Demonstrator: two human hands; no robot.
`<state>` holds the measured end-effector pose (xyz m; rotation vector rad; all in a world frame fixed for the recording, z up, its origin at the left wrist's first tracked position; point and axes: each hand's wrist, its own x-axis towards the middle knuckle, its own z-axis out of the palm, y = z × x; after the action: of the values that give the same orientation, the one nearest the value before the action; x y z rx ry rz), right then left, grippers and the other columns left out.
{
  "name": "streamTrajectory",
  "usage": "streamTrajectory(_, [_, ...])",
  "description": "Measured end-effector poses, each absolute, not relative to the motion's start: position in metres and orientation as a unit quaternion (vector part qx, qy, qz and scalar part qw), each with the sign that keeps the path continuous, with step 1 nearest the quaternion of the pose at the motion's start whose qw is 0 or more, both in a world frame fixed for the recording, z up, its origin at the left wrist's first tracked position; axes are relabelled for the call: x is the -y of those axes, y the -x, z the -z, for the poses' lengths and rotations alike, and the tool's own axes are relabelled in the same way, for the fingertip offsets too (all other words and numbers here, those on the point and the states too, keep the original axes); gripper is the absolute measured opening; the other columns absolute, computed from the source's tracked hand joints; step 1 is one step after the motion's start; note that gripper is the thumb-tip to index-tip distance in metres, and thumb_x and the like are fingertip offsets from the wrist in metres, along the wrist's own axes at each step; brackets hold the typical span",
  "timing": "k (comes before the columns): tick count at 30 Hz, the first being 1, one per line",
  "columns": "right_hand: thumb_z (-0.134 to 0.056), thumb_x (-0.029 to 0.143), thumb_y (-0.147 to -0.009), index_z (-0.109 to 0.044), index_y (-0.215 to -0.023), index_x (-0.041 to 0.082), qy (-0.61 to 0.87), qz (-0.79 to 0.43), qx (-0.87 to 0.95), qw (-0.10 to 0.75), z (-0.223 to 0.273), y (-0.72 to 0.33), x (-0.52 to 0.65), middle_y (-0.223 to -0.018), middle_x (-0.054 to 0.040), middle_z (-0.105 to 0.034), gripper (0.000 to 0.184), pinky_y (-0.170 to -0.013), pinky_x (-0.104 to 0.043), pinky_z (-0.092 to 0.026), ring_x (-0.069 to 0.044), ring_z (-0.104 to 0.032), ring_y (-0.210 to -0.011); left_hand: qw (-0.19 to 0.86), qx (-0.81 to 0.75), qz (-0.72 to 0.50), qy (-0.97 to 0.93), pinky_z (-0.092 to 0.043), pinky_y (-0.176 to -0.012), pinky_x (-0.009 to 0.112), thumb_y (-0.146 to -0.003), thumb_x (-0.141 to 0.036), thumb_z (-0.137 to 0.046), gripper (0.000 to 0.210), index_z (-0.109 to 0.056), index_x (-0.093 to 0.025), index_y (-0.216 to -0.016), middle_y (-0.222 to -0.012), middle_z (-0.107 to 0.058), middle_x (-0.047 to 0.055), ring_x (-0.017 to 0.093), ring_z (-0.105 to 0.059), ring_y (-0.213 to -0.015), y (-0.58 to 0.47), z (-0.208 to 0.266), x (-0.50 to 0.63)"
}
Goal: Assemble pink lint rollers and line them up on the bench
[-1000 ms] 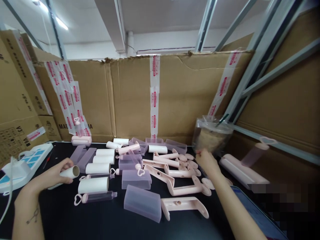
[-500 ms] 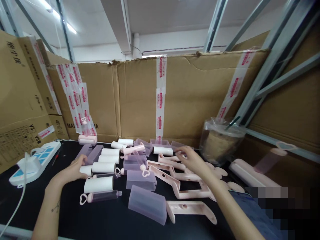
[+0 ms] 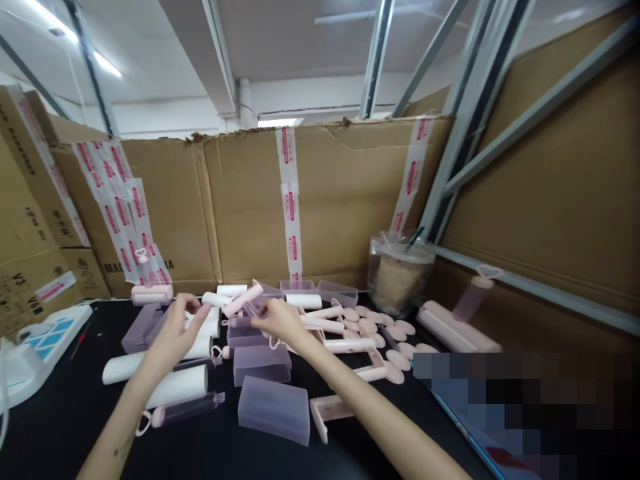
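Observation:
My left hand (image 3: 176,325) hovers over the white rolls (image 3: 213,323) at the left of the middle, thumb and forefinger apart, holding nothing visible. My right hand (image 3: 281,323) has its fingers closed on a clear purple tube (image 3: 251,309) with a pink heart-shaped handle, above the purple boxes. A pink roller part (image 3: 243,300) lies just beyond those fingers. Below them are translucent purple boxes (image 3: 274,408) in a column. Another purple tube (image 3: 193,408) with a heart handle lies at the front left, beside a large white roll (image 3: 177,387).
Pink bracket-shaped frames (image 3: 350,345) and round pink discs (image 3: 369,325) lie to the right. A bagged drink cup (image 3: 400,277) stands at the back right, near a pink roller (image 3: 457,327). A power strip (image 3: 50,347) is at the left; a cardboard wall (image 3: 250,207) closes off the back.
My right hand has moved left from the pink frames to the heart-handled tube and closed on it. My left hand has shifted right and lifted from a white roll. The view has turned right.

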<state>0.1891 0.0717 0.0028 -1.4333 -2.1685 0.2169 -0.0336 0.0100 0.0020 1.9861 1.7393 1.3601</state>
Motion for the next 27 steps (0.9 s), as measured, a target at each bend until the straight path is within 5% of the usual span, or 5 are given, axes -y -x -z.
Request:
streamTrajectory(3, [-0.055,0.044,-0.077,-0.064,-0.085,0.02,0.524,-0.08,0.795,0.296,-0.011,-0.194,-0.049,-0.072,-0.0022,-0.07,0.027,-0.055,-0.024,-0.037,-0.018,-0.064,-0.068,0.313,-0.528,-0.522,-0.592,-0.043,-0.082,0.038,-0.081,-0.055,-0.044,0.037,-0.05,-0.019,-0.082,-0.076,-0.057,0.003,0.021,-0.057,-0.079,-0.019,-0.001,-0.019])
streamTrajectory(10, [-0.051,0.047,-0.081,-0.065,-0.094,0.022,0.426,-0.109,0.832,0.339,-0.014,-0.237,0.002,-0.077,-0.0004,-0.069,0.031,-0.056,-0.024,-0.043,-0.015,-0.062,-0.063,0.532,-0.332,-0.6,-0.498,-0.046,-0.078,0.033,-0.078,-0.047,-0.057,0.035,-0.053,-0.016,-0.095,-0.088,-0.064,0.007,0.019,-0.061,-0.083,-0.077,0.004,-0.002])
streamTrajectory(13, [-0.04,0.043,-0.087,-0.067,-0.081,0.024,0.635,-0.004,0.729,0.256,-0.019,-0.289,-0.014,-0.077,-0.0009,-0.071,0.034,-0.06,-0.024,-0.045,-0.016,-0.065,-0.067,0.533,-0.312,-0.619,-0.485,-0.047,-0.07,0.029,-0.075,-0.039,-0.063,0.029,-0.053,-0.016,-0.09,-0.082,-0.06,0.003,0.015,-0.059,-0.071,-0.072,0.003,0.01])
streamTrajectory(20, [-0.056,0.023,-0.074,-0.069,-0.075,0.013,0.816,0.029,0.56,0.141,-0.009,-0.379,-0.078,-0.086,-0.025,-0.069,0.016,-0.066,-0.045,-0.045,-0.041,-0.064,-0.089,0.428,-0.279,-0.656,-0.556,-0.041,-0.053,0.023,-0.08,-0.037,-0.057,0.022,-0.051,-0.017,-0.085,-0.069,-0.05,0.0,0.01,-0.047,-0.055,-0.057,0.005,0.022])
streamTrajectory(27, [-0.058,0.021,-0.072,-0.07,-0.079,0.014,0.838,-0.033,0.537,0.09,0.015,-0.389,-0.101,-0.095,-0.0239,-0.068,0.016,-0.068,-0.04,-0.048,-0.036,-0.064,-0.094,0.352,-0.309,-0.611,-0.638,-0.046,-0.082,0.033,-0.08,-0.037,-0.057,0.025,-0.059,-0.019,-0.097,-0.088,-0.062,0.006,0.02,-0.059,-0.086,-0.061,0.011,0.031])
